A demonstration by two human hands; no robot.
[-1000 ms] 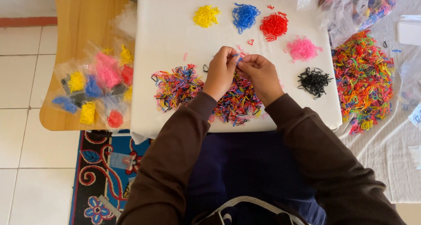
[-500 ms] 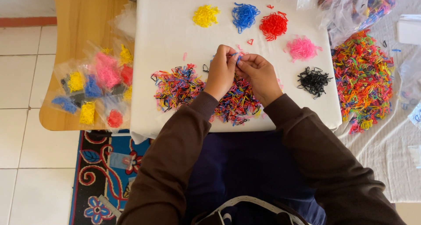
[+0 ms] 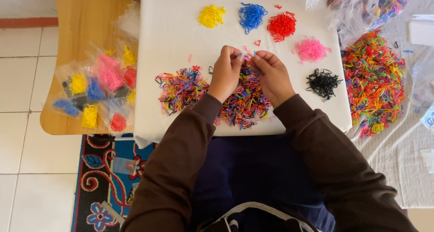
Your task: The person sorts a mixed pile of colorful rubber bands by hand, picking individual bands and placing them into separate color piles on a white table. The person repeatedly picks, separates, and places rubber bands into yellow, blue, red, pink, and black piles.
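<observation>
My left hand [image 3: 226, 73] and my right hand [image 3: 271, 76] rest close together over a mixed pile of small coloured elastic bands [image 3: 212, 94] on the white table [image 3: 172, 33]. Both hands' fingertips are pinched near a few bands at the pile's far edge; what each pinches is too small to tell. Beyond them lie sorted heaps: yellow bands [image 3: 211, 16], blue bands [image 3: 251, 16], red bands [image 3: 281, 25], pink bands [image 3: 310, 49] and black bands [image 3: 322, 82]. A loose red band [image 3: 257, 43] lies between the hands and the heaps.
A large mixed heap of bands [image 3: 373, 82] lies on grey cloth to the right, beside plastic bags [image 3: 366, 6]. At left a wooden table [image 3: 86, 28] bears clear packets of sorted bands [image 3: 97, 89]. A patterned rug [image 3: 106, 177] and tiled floor lie below.
Both hands have stayed over the mixed pile; only the fingers have shifted slightly, still working together at the pile's far edge.
</observation>
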